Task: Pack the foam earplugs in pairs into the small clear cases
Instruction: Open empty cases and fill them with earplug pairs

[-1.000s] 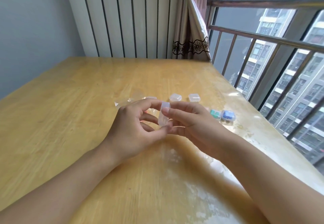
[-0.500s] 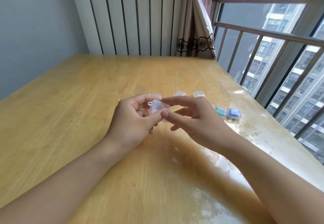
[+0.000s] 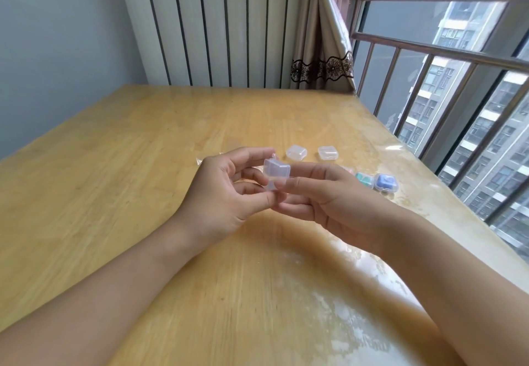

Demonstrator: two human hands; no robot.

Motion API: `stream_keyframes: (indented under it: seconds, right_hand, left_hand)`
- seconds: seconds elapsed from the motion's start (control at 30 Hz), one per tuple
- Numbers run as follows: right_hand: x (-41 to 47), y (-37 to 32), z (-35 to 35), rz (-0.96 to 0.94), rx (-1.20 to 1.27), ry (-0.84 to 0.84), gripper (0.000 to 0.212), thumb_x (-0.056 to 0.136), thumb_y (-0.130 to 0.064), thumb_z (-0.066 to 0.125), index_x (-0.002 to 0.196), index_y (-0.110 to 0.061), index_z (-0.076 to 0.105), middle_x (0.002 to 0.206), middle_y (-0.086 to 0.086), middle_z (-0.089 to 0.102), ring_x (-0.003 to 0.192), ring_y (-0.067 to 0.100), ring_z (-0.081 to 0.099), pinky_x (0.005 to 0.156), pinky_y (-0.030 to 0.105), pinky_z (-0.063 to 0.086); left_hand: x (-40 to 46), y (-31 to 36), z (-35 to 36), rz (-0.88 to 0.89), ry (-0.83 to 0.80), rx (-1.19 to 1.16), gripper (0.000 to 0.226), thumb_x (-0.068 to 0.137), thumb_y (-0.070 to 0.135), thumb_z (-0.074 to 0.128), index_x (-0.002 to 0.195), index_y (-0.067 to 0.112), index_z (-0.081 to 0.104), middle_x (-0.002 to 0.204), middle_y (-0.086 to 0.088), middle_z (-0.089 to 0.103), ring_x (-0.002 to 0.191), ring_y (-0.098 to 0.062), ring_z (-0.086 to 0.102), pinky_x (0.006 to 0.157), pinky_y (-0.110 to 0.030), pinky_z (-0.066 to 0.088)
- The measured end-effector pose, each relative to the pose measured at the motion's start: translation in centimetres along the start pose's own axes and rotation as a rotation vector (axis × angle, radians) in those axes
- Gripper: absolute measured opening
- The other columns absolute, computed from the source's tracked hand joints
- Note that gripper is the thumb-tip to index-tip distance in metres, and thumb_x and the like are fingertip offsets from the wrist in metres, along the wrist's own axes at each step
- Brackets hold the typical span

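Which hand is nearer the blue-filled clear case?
Right. The right hand lies just left of the blue-filled clear case; the left hand sits farther left, beyond the held case.

A wooden table (image 3: 114, 194) stands against a striped wall (image 3: 214, 22), a curtain (image 3: 320, 51) beside the window railing (image 3: 429, 51).

One head-worn view looks forward and down, close over the glossy yellow wooden table (image 3: 143, 182).
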State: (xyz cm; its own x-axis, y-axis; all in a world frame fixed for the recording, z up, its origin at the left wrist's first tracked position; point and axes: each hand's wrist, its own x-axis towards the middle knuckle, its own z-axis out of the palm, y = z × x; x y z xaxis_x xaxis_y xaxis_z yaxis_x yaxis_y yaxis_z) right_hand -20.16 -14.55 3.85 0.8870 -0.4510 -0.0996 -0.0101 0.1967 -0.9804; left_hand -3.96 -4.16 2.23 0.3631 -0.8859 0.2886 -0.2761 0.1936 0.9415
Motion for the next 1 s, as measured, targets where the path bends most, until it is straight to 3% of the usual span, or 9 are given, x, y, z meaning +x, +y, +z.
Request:
stream_keyframes:
  seconds: [0.13, 0.3, 0.43, 0.63, 0.73, 0.8, 0.87, 0.9, 1.0]
  right_hand:
    - [0.1, -0.1, 0.2, -0.007, 0.015, 0.066, 0.021, 0.1, -0.001, 0.055, 0.115, 0.002, 0.069, 0.113, 0.024, 0.075, 0.092, 0.023, 0.076, 0.094, 0.031, 0.059]
    - [-0.1, -0.4, 0.2, -0.019, -0.096, 0.131, 0.028, 0.103, -0.001, 0.046, 0.118, 0.001, 0.069, 0.108, 0.016, 0.078, 0.097, 0.026, 0.077, 0.09, 0.035, 0.061]
    - [-0.2, -0.5, 0.4, -0.089, -0.296, 0.159, 0.023, 0.099, -0.013, 0.062, 0.117, -0.004, 0.073, 0.108, 0.016, 0.078, 0.103, 0.028, 0.075, 0.089, 0.04, 0.062]
    - [-0.3, 0.0, 0.9, -0.183, -0.525, 0.261, 0.019, 0.095, -0.012, 0.069, 0.111, -0.004, 0.076, 0.091, 0.011, 0.081, 0.089, 0.021, 0.078, 0.083, 0.042, 0.064]
    - [-0.4, -0.2, 0.9, -0.21, -0.64, 0.312, 0.015, 0.089, -0.01, 0.068, 0.098, -0.004, 0.078, 0.082, 0.01, 0.08, 0.081, 0.023, 0.078, 0.078, 0.046, 0.064]
    - [-0.4, 0.0, 1.2, -0.262, -0.803, 0.346, 0.023, 0.08, -0.019, 0.065, 0.083, 0.0, 0.076, 0.074, 0.017, 0.075, 0.073, 0.026, 0.075, 0.069, 0.051, 0.062]
    - [-0.3, 0.3, 1.6, -0.33, -0.94, 0.394, 0.031, 0.074, -0.028, 0.06, 0.07, 0.001, 0.069, 0.069, 0.02, 0.069, 0.067, 0.021, 0.071, 0.063, 0.046, 0.059]
    - [-0.2, 0.4, 1.8, -0.352, -0.978, 0.419, 0.03, 0.073, -0.029, 0.059, 0.065, -0.002, 0.067, 0.064, 0.013, 0.068, 0.064, 0.017, 0.068, 0.06, 0.04, 0.057]
    - [0.0, 0.5, 1.8, -0.358, -1.03, 0.443, 0.031, 0.071, -0.032, 0.056, 0.067, -0.005, 0.07, 0.065, 0.003, 0.07, 0.066, 0.018, 0.068, 0.062, 0.037, 0.056]
  left_hand:
    - [0.1, -0.2, 0.1, 0.006, 0.026, 0.01, 0.053, 0.075, 0.004, 0.084, 0.125, 0.016, 0.069, 0.115, -0.003, 0.072, 0.085, -0.008, 0.062, 0.084, -0.031, 0.061]
    - [0.1, -0.2, 0.1, 0.002, 0.036, 0.082, 0.051, 0.078, 0.007, 0.083, 0.125, 0.02, 0.069, 0.108, 0.008, 0.075, 0.08, -0.001, 0.066, 0.072, -0.019, 0.055]
    - [-0.1, 0.1, 0.3, 0.025, 0.073, 0.173, 0.051, 0.078, 0.015, 0.083, 0.126, 0.026, 0.069, 0.104, 0.015, 0.075, 0.079, -0.001, 0.071, 0.067, -0.019, 0.055]
    - [-0.6, 0.5, 0.6, 0.043, 0.061, 0.27, 0.056, 0.073, 0.023, 0.088, 0.126, 0.026, 0.069, 0.101, 0.023, 0.071, 0.077, 0.0, 0.073, 0.07, -0.02, 0.06]
    - [-0.5, 0.4, 0.6, 0.011, 0.029, 0.219, 0.054, 0.073, 0.019, 0.088, 0.124, 0.027, 0.069, 0.104, 0.018, 0.071, 0.079, -0.004, 0.075, 0.074, -0.02, 0.061]
    - [-0.4, 0.3, 0.7, 0.002, 0.008, 0.196, 0.054, 0.073, 0.013, 0.088, 0.122, 0.026, 0.07, 0.102, 0.015, 0.072, 0.076, -0.005, 0.075, 0.072, -0.016, 0.059]
    - [-0.3, 0.1, 0.8, 0.002, -0.001, 0.193, 0.054, 0.072, 0.009, 0.088, 0.121, 0.024, 0.071, 0.102, 0.012, 0.073, 0.074, -0.004, 0.075, 0.071, -0.015, 0.058]
    - [-0.3, -0.1, 0.9, 0.004, -0.004, 0.195, 0.054, 0.072, 0.009, 0.088, 0.121, 0.024, 0.071, 0.103, 0.01, 0.074, 0.075, -0.004, 0.075, 0.072, -0.016, 0.058]
    - [-0.1, -0.4, 0.9, 0.013, -0.019, 0.198, 0.055, 0.072, 0.005, 0.087, 0.121, 0.022, 0.071, 0.105, 0.007, 0.073, 0.077, -0.007, 0.076, 0.073, -0.015, 0.058]
